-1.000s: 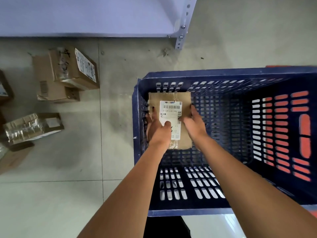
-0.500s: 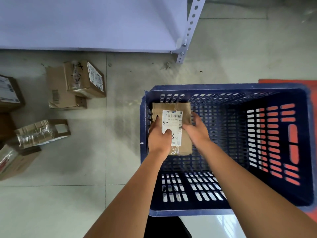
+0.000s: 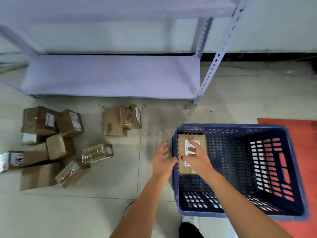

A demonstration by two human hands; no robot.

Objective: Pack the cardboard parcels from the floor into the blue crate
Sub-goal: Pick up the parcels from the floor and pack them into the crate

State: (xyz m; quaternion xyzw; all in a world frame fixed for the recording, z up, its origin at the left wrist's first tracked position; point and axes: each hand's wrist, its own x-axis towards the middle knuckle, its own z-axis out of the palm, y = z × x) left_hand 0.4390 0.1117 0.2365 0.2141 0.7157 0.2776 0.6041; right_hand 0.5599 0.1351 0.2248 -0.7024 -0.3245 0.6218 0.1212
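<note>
Now the right hand (image 3: 197,158) lies spread on the parcel (image 3: 191,153) inside the blue crate (image 3: 240,169) — the left hand (image 3: 163,159), loose and empty, hovers just outside.

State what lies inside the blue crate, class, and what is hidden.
Inside the blue crate lies one labelled cardboard parcel in its far-left corner. The right hand covers part of its label; the floor beneath the parcel is hidden.

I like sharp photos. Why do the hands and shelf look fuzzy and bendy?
Head view: the left hand is smeared by motion blur; the right hand is a little sharper; the shelf looks soft, its post slanted by the wide lens; tape glare on a floor parcel.
</note>
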